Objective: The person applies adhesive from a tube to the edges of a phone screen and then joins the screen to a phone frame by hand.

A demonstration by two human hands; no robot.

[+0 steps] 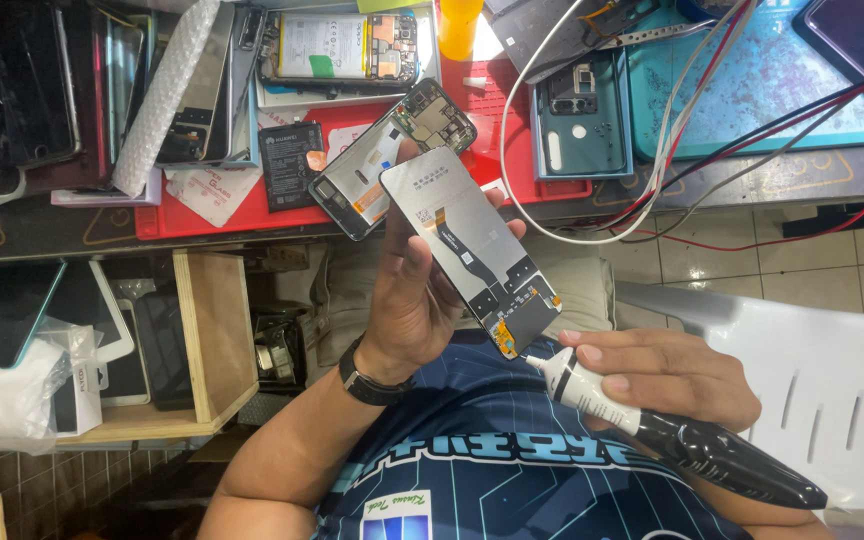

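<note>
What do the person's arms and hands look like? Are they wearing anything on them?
Both forearms are bare, with no gloves and no sleeves reaching down them. The left hand has a dark wristband or watch around its wrist. The right hand wears nothing that can be seen. A dark blue patterned shirt covers the chest.

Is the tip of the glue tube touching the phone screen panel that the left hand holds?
Touching. In the head view, the glue tube's white tip meets the bottom edge of the screen panel, with no gap visible between them.
</note>
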